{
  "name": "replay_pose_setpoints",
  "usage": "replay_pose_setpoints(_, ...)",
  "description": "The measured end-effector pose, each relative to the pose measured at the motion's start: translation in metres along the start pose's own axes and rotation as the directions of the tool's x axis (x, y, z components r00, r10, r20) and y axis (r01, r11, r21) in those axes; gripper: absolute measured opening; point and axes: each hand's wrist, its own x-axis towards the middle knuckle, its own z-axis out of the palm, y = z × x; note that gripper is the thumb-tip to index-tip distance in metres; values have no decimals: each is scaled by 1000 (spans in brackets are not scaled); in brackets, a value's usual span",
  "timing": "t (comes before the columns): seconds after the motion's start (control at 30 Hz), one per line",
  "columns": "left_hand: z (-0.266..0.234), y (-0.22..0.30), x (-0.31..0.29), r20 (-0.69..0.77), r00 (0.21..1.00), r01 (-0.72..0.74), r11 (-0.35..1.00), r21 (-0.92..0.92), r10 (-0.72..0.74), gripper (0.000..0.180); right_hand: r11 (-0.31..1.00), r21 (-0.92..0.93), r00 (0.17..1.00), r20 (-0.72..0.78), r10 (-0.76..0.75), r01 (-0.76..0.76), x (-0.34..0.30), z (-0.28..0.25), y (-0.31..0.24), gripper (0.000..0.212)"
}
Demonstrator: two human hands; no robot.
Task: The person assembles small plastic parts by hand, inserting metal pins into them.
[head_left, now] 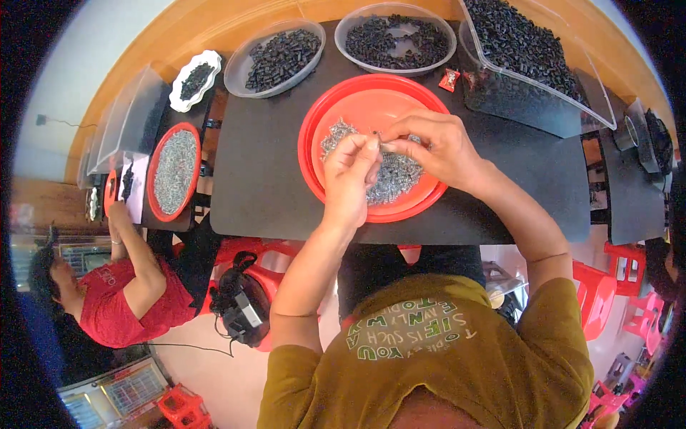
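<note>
Over a red round basin [306, 154], both my hands meet fingertip to fingertip. My left hand [349, 175] pinches thumb against forefinger, and a tiny dark tip shows between them. From the right, my right hand [444, 149] also closes in a pinch at the same spot. What its fingers grip is too small and covered to name. Beneath the hands, small shiny silvery metal pieces [395, 180] lie heaped in the basin, mostly on its near side and left.
Behind the basin stand two clear bowls, one with black pieces [284, 58], another with black pieces [368, 44]. A clear bin [529, 100] of black pieces is at right, beside a small red wrapper [449, 80]. At left, a person in red [136, 300] works near a red tray [196, 171].
</note>
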Motion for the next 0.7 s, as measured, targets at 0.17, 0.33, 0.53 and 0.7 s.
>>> replay_pose_setpoints(0.17,-2,3,-2,87,992,102,981,-164,-88,28,987,-17,987,22,159,-158,1,-1,-14,12)
replay_pose_setpoints(0.33,7,11,-2,23,995,95,981,-168,-92,52,994,80,997,20,69,-70,-4,4,-16,10)
replay_pose_setpoints(0.53,6,6,-6,42,997,-66,986,154,60,61,996,-84,998,65,17,-12,-7,10,-24,12)
replay_pose_setpoints(0.7,7,7,-10,173,965,-250,885,393,196,64,976,-216,995,91,38,-17,-8,11,-30,11)
